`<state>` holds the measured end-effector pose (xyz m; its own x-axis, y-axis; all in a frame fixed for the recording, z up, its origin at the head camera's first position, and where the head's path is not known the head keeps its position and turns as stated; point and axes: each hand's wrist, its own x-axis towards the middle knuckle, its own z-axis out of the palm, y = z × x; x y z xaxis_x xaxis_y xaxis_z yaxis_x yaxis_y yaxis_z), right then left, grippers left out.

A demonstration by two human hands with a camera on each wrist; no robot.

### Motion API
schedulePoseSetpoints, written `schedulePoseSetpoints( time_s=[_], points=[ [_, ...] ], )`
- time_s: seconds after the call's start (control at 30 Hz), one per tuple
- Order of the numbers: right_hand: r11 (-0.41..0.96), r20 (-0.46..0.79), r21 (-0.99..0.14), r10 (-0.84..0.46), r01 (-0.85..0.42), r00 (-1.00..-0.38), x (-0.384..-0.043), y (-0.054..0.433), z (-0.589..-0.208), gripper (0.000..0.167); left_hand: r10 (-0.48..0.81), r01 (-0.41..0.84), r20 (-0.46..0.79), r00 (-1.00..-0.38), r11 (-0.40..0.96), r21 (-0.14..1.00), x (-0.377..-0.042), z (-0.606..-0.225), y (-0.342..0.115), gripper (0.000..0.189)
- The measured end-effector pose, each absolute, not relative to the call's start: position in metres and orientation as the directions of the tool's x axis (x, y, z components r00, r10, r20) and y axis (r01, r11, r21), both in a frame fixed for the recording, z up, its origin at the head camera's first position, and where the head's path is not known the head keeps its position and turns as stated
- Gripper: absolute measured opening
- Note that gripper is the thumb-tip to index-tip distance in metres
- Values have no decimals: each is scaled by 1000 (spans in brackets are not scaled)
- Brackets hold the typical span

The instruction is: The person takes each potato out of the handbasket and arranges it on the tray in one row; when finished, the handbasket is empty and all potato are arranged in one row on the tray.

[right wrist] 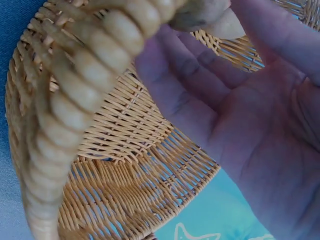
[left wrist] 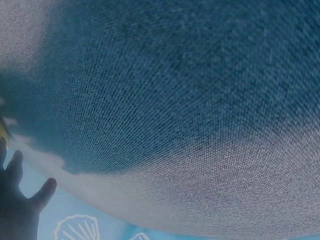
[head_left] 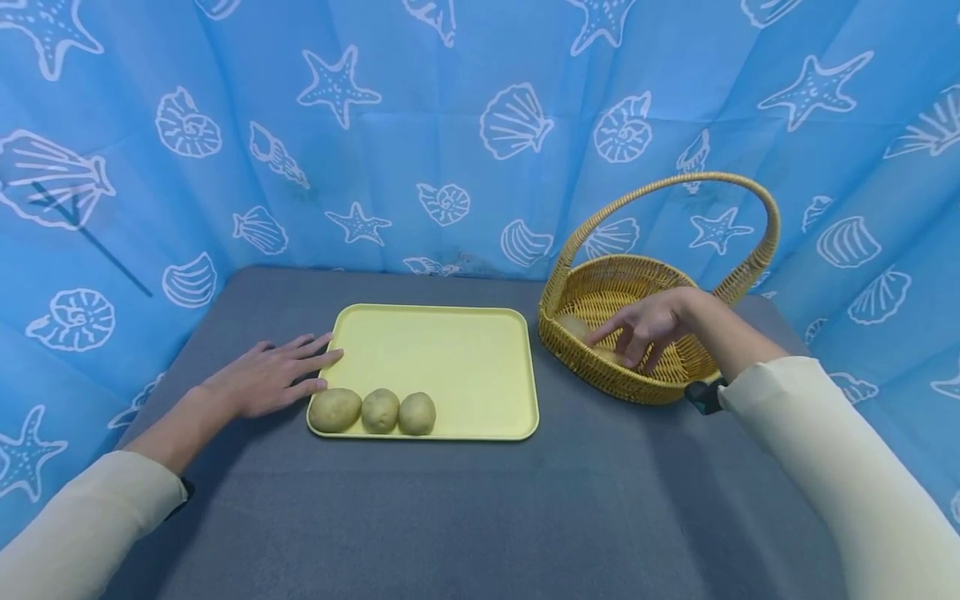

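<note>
My left hand (head_left: 270, 375) lies with fingers spread at the left edge of a yellow tray (head_left: 472, 367), fingertips over its rim. In the left wrist view only part of this hand (left wrist: 22, 195) shows, dark against the light. Three potatoes (head_left: 380, 411) sit in a row along the tray's near edge, from its near left corner. My right hand (head_left: 648, 329) reaches down into a wicker basket (head_left: 600, 387), its thumb and fingers around a potato (head_left: 609, 357). Another potato (head_left: 573, 325) lies beside it at the basket's left wall. In the right wrist view the potatoes (right wrist: 200, 14) show beyond the fingers, partly hidden.
The basket's tall arched handle (head_left: 675, 177) rises over the right hand and forearm. A grey cloth (head_left: 480, 517) covers the table. Behind it hangs a blue curtain (head_left: 435, 150) with white shells and starfish.
</note>
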<state>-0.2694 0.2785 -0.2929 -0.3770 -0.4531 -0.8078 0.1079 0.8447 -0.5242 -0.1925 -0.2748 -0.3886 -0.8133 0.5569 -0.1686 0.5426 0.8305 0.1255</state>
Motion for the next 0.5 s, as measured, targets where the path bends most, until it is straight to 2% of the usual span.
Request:
schedulePoseSetpoints(
  time_s=[0.4, 0.5],
  points=[
    [850, -797, -524, -473, 42, -376, -271, 281, -294, 77, 558, 542, -170, -812, 830, 135, -193, -388, -275, 58],
    [840, -768, -542, -484, 23, -420, -271, 284, -291, 63, 558, 540, -171, -812, 830, 141, -193, -389, -275, 58]
  ],
)
